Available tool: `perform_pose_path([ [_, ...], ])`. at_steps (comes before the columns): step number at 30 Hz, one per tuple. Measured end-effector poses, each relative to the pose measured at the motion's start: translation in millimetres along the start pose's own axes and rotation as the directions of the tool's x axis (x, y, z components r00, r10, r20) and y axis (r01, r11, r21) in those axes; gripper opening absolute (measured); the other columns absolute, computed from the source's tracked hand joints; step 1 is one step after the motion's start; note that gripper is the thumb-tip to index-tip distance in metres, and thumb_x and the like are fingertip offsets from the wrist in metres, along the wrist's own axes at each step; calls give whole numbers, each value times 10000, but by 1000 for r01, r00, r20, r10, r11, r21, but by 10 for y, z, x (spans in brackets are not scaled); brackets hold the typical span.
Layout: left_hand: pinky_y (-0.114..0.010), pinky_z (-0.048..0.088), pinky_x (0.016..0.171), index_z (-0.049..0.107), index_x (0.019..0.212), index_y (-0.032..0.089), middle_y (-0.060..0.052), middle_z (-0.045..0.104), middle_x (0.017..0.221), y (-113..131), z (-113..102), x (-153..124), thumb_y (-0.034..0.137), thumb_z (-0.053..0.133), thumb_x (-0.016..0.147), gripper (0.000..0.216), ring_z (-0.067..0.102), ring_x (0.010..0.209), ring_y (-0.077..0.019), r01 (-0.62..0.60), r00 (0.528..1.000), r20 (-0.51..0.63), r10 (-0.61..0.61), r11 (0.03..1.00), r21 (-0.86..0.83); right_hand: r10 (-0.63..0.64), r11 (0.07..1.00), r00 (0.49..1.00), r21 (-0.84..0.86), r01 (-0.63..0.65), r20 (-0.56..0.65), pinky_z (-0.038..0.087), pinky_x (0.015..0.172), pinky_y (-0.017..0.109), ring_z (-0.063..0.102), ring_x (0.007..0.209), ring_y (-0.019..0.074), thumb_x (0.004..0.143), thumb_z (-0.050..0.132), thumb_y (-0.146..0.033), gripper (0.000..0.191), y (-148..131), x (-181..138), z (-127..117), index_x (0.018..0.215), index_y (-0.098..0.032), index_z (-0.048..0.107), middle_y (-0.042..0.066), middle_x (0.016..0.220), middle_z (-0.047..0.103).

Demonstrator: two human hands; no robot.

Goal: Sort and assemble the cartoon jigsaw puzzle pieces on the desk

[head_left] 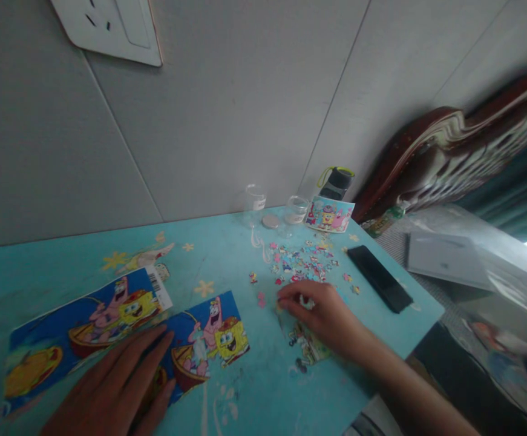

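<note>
My left hand [113,387] lies with fingers stretched out over the left part of a partly joined jigsaw puzzle [229,339], which shows a yellow sponge and a pink starfish on blue. Just behind it is a printed picture card [109,321] with the same scene. Thumb and index finger of my right hand [315,306] are pinched on a small puzzle piece [279,307], partly hidden. Beneath that hand sits another cluster of joined pieces [311,348], partly covered. A pile of loose puzzle pieces [306,260] spreads beyond my right hand.
Two clear plastic jars [255,206] and a lid [270,221] stand by the wall. A second picture card [330,214] leans before a dark cup [338,181]. A black phone [379,278] lies near the right edge of the blue table [263,393].
</note>
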State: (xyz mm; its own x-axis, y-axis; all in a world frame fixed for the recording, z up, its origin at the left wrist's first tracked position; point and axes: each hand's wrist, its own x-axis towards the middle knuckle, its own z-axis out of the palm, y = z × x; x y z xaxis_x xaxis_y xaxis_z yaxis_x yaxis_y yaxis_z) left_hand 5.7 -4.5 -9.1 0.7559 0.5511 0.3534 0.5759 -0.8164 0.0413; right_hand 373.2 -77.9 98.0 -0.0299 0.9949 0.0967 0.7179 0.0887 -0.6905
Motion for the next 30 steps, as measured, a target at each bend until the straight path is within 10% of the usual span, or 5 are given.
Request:
perform_pose_path([
  [5,-514,485,1035,374,1485,255,-127,533,1447,-9,7,3,481,613,865,702,571,1254,-351,14,1000,-7,-14,1000,-14,222,936,910,-185,-300,-349,500,730,330,654,744,185,919,618,-383,240,744,-170,-540,1021,-212,753,46,898,752],
  [10,-478,470,1074,470,1435,300,-74,571,1421,33,-50,31,489,582,890,587,603,1228,-317,60,997,-36,-63,994,-91,364,881,834,-138,-452,-415,503,689,339,671,696,207,888,615,-412,288,1169,-288,-750,1013,-184,738,55,831,750],
  [25,-538,448,1081,408,1470,251,-109,498,1481,46,-48,9,455,599,881,652,532,1299,-352,93,995,31,-91,993,-69,191,790,923,-506,-347,-334,470,838,392,658,932,273,876,616,-400,321,1265,-234,-766,1101,-206,735,79,988,737],
  [30,-532,436,1093,385,1486,252,-100,465,1511,51,-40,-4,455,551,901,642,518,1313,-347,103,994,51,-100,993,-55,109,817,887,-468,-337,-448,461,725,340,644,734,209,907,556,-373,310,980,38,-807,1096,-208,738,56,866,734],
])
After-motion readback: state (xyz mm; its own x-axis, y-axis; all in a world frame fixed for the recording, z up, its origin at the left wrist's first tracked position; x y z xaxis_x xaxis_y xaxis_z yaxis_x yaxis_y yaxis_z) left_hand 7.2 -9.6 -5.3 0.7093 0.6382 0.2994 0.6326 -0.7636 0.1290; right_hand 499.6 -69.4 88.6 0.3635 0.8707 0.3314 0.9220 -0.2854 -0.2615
